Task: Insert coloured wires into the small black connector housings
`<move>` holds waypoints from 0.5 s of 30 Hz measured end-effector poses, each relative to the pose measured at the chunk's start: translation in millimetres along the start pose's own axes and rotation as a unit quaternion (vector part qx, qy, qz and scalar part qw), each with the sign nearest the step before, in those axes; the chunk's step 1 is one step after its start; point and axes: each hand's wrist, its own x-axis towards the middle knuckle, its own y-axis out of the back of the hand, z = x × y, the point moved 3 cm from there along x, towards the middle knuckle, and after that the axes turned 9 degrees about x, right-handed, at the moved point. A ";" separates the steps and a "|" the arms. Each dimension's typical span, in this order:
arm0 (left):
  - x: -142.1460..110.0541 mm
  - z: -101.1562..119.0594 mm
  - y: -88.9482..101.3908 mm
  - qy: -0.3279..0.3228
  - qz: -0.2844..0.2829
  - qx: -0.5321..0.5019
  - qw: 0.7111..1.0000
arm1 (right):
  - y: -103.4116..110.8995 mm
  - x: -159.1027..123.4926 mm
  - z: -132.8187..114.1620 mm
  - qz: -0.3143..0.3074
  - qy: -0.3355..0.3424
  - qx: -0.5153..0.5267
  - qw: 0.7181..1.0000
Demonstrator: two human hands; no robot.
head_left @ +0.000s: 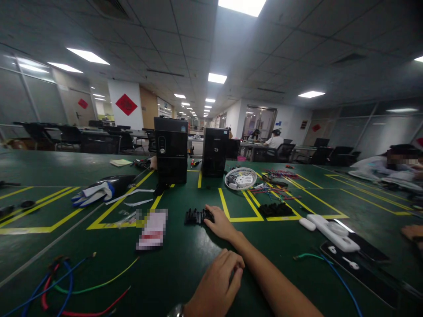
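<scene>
My right hand reaches forward across the green table. Its fingers are bent round the right end of a small row of black plastic blocks, which lies on the tabletop; the fingertips are partly hidden. Closer to me, my left hand is curled beside my right forearm, thumb near the bent index finger. The inside of that hand is hidden, so anything in it cannot be made out. To the left of the black blocks lies a pinkish packet, blurred out.
Two black computer-like cases stand at the back. A white round basket, a pile of black pieces and coloured wires lie right of centre. Gloves and loose cables are leftward. A phone with earbuds lies right; another person's hand is beyond.
</scene>
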 end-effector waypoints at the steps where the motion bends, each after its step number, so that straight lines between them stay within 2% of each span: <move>1: -0.4 -1.0 -0.6 0.002 0.003 -0.011 1.000 | -0.5 -0.1 0.0 0.002 0.000 -0.006 1.000; 4: -1.1 -9.8 -3.6 0.017 0.021 -0.051 0.998 | 9.9 -3.2 1.3 0.043 -0.004 -0.051 0.998; 6: -0.1 -20.7 -7.6 0.026 0.042 -0.082 0.995 | 29.9 -10.2 8.1 0.102 -0.036 -0.118 0.987; 8: 2.6 -32.6 -14.2 0.025 0.051 -0.124 0.991 | 56.8 -23.3 21.6 0.167 -0.114 -0.201 0.959; 10: 6.5 -42.4 -22.7 0.029 0.034 -0.181 0.982 | 82.2 -41.6 37.5 0.210 -0.220 -0.272 0.913; 12: 10.1 -47.2 -28.8 0.040 0.018 -0.240 0.970 | 98.5 -59.7 47.5 0.220 -0.294 -0.316 0.875; 13: 11.3 -47.8 -29.5 0.050 0.021 -0.262 0.964 | 102.4 -66.9 48.3 0.215 -0.307 -0.329 0.867; 15: 12.2 -46.8 -25.4 0.069 0.052 -0.284 0.955 | 103.3 -76.5 42.4 0.192 -0.295 -0.334 0.874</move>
